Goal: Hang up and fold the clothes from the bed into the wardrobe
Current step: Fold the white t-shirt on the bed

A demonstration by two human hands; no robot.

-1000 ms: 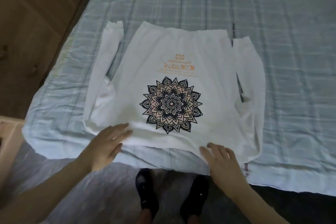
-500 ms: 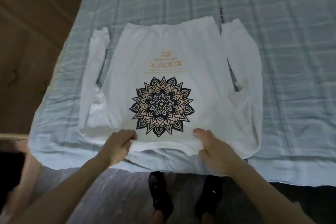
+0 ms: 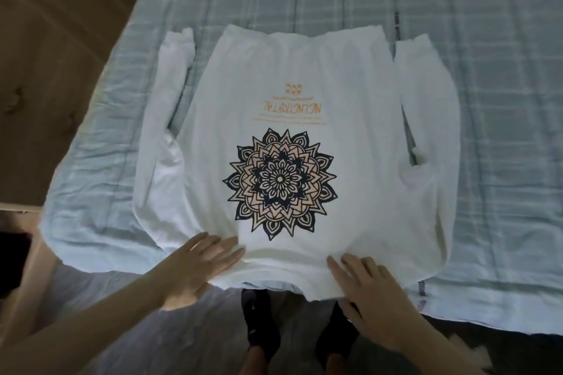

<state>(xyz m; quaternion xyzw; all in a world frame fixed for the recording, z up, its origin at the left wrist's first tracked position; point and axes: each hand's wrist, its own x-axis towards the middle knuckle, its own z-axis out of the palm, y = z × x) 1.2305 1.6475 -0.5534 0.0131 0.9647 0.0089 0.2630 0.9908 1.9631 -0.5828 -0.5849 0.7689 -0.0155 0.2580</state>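
Observation:
A white long-sleeved sweatshirt (image 3: 292,76) with a dark mandala print and orange lettering lies flat on the bed (image 3: 487,24), neck end toward me, both sleeves laid along its sides. My left hand (image 3: 198,265) rests flat with straight fingers on the near left edge of the sweatshirt. My right hand (image 3: 368,292) lies flat on the near right edge, fingers spread over the fabric. Neither hand holds anything.
The bed carries a pale blue checked cover whose near edge (image 3: 487,307) hangs toward me. A wooden wardrobe or drawer front (image 3: 54,55) stands along the left side. My feet in dark shoes (image 3: 262,329) stand on the floor at the bed's edge.
Half a second ago both hands had fingers curled on the near edge of the sweatshirt; now both lie flat and open on it. The garment sits a little nearer to me.

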